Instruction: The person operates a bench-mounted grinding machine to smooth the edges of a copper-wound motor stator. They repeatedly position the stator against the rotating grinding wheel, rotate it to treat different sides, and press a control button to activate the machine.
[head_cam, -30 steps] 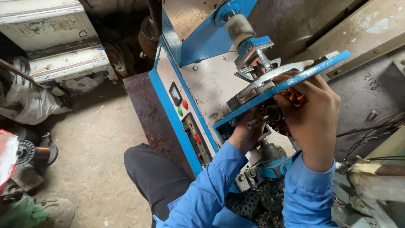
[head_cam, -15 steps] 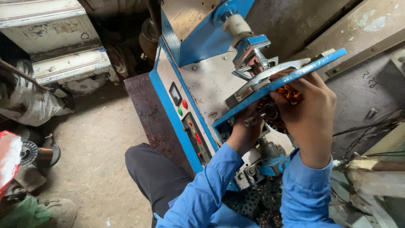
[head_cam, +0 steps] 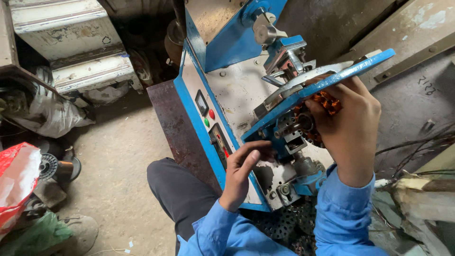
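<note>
Blue arm (head_cam: 327, 81) over wound core (head_cam: 327, 102), red bag (head_cam: 16, 182)

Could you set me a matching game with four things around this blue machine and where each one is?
Things:
1. right hand
2. left hand
3. red bag
4. round red button

Places:
A. at the far left edge, on the ground
B. on the machine's front panel, above a green button
C. wrapped around a part wound with copper wire, under the blue plate
D. resting on the machine's lower front, fingers bent

Pairs: 1-C, 2-D, 3-A, 4-B
</note>
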